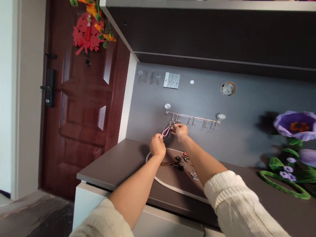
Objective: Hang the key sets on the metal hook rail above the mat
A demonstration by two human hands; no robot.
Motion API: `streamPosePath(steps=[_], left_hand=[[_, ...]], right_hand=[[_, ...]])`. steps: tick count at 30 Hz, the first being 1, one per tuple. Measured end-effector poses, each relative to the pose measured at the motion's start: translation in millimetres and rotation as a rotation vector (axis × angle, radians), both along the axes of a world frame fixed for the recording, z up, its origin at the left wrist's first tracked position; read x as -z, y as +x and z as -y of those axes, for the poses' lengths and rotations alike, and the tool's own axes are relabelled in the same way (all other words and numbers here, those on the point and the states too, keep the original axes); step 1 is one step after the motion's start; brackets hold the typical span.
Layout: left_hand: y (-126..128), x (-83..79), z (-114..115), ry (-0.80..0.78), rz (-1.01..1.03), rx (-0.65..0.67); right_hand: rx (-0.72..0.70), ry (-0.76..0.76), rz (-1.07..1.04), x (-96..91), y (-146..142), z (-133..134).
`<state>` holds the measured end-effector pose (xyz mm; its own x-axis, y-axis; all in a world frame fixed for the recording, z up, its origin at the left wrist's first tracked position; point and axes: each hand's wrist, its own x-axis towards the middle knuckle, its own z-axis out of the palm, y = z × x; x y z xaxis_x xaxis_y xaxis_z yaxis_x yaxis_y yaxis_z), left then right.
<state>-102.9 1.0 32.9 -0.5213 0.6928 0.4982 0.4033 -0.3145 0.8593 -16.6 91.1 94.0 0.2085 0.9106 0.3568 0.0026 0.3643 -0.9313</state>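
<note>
Tray (174,176) holds keys (180,163); right hand (179,131) pinches strap (165,131).

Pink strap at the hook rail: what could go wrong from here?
The pink strap, pinched by the right hand at the hook rail, could miss its hook and drop onto the keys in the tray. The left hand, seemingly holding its lower end, may tug the rail loose.
</note>
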Motion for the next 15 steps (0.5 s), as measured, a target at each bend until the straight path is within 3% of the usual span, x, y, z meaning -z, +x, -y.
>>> streamPosePath(steps=[6,15], left_hand=[[-1.3,3.5,-6.0,0.012,-0.054,0.063],[-1.9,5.2,-8.3,0.071,-0.072,0.283]], right_hand=[[-0.067,-0.012,0.061,-0.6,12.0,17.9],[-0.134,0.073,0.128,4.2,44.0,54.4]])
